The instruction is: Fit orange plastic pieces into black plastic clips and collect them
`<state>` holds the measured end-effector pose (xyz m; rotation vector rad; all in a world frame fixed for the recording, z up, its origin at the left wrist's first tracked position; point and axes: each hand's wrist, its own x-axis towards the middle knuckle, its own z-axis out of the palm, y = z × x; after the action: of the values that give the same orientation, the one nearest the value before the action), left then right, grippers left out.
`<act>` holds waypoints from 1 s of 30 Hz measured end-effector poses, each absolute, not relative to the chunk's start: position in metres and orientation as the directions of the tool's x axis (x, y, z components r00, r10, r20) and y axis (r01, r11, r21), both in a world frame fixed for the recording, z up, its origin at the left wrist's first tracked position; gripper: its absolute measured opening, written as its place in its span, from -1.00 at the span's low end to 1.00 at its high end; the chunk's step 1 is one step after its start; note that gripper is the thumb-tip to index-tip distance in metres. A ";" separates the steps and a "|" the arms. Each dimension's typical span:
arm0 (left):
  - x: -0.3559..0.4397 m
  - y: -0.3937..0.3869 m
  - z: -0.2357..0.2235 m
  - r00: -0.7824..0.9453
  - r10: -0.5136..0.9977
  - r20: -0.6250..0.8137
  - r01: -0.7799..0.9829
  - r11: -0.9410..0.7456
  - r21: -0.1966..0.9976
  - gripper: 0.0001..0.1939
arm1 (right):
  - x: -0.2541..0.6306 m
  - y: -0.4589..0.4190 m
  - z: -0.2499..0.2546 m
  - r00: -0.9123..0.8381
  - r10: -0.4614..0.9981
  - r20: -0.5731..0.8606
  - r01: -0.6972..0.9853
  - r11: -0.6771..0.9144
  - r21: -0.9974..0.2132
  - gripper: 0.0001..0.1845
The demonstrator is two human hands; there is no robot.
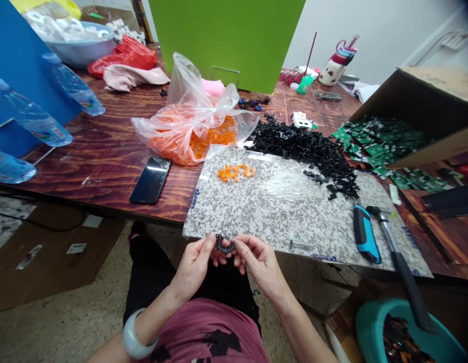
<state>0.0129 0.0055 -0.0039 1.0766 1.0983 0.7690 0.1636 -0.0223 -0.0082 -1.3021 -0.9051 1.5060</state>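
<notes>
Both my hands meet just below the near edge of a speckled grey board [279, 217]. My left hand [194, 267] and my right hand [256, 259] pinch the two ends of a small black plastic part [224, 245] between fingertips. On the board lie a few orange plastic pieces [236, 172]. A large heap of black plastic parts [305, 151] spreads over the board's far right corner. A clear bag of orange pieces [196, 131] sits beyond the board.
A black phone [151, 180] lies left of the board; a blue-handled tool [364, 234] and a hammer [398, 257] lie right. Water bottles [33, 121] at left. An open cardboard box [415, 116] spilling green packets at right. A teal tub [373, 327] stands below.
</notes>
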 end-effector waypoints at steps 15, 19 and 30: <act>0.014 0.004 -0.004 0.251 0.946 -0.207 0.109 0.185 0.977 -0.74 | 0.164 -0.025 -0.009 -0.013 0.963 -0.267 -0.156 -0.266 -0.951 -0.68; 0.014 0.007 -0.002 0.283 0.927 -0.246 0.066 0.237 0.969 -0.71 | 0.164 -0.025 -0.008 0.003 0.962 -0.274 -0.210 -0.268 -0.940 -0.69; 0.031 -0.003 -0.007 0.204 0.957 -0.205 -0.058 0.221 0.974 -0.66 | 0.152 -0.027 -0.010 0.081 0.937 -0.340 -0.514 -0.253 -0.820 -0.70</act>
<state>0.0308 -0.0027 -0.0072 1.0808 1.1020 0.9461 0.1520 -0.0270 -0.0096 -1.0979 -0.5314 1.5010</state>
